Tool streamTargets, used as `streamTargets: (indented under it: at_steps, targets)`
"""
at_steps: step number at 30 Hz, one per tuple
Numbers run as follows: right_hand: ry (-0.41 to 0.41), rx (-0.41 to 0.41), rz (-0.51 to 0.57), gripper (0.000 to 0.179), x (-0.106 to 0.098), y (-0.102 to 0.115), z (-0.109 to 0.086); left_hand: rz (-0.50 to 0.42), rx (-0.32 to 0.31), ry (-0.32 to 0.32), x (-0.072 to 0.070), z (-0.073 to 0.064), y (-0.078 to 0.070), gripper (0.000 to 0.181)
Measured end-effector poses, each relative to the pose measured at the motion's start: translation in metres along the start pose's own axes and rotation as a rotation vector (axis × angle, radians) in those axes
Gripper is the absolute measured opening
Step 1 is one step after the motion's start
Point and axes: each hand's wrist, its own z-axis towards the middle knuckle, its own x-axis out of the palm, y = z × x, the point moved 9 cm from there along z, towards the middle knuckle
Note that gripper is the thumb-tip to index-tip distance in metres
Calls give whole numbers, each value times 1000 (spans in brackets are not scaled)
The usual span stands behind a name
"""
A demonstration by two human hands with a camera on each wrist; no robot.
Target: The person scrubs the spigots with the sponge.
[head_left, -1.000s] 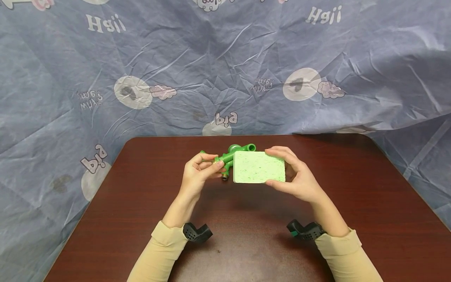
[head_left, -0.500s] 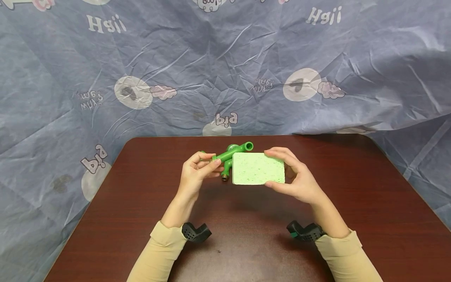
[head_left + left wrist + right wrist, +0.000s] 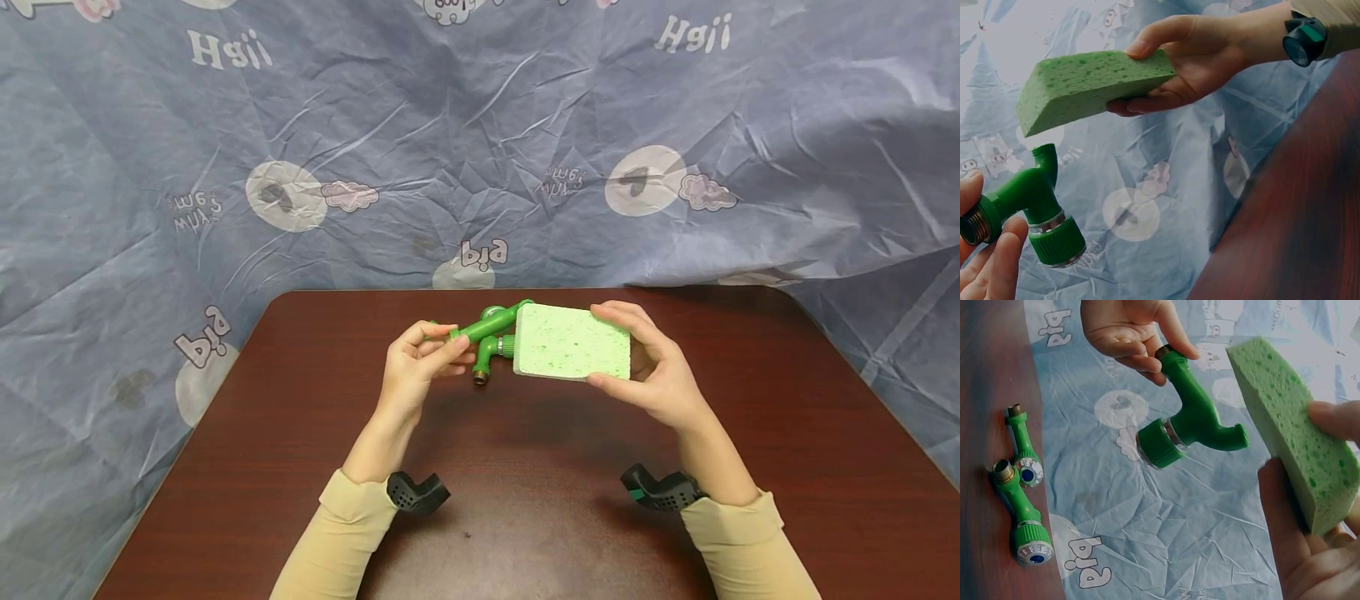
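Note:
My left hand (image 3: 420, 358) pinches a green plastic water tap (image 3: 487, 325) by its threaded brass inlet, between thumb and fingers. The tap's ribbed knob (image 3: 1161, 444) and curved spout show in the right wrist view. A light green porous sponge (image 3: 573, 342), a thick rectangular block, is gripped at its right end by my right hand (image 3: 660, 375), thumb on one long edge and fingers on the other. Both things are held up above the table. In the right wrist view a narrow gap separates the spout from the sponge. The sponge partly hides what lies behind it in the head view.
Two more green taps lie on the table, one tap (image 3: 1020, 434) beside another tap (image 3: 1016, 500); the head view shows them partly covered. The dark reddish-brown table (image 3: 480, 500) ends at a blue-grey printed cloth (image 3: 480, 150) hanging behind it.
My right hand has carried the sponge to the right and slightly up, tilting it a little. More of a tap on the table now shows. The left hand has barely moved; the held tap has turned slightly.

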Motion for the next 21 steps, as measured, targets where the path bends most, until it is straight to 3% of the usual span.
streamTargets:
  at_steps: [5,11,21]
  targets:
    - [-99,29,-47,73,-5,-3,0,6,-13,26,4,-1,1,17]
    - [-218,36,-4,72,-17,-6,0,14,-9,10,1,0,0,17]
    - [-96,61,-57,73,10,-10,0,49,-32,38,8,-2,9,19]
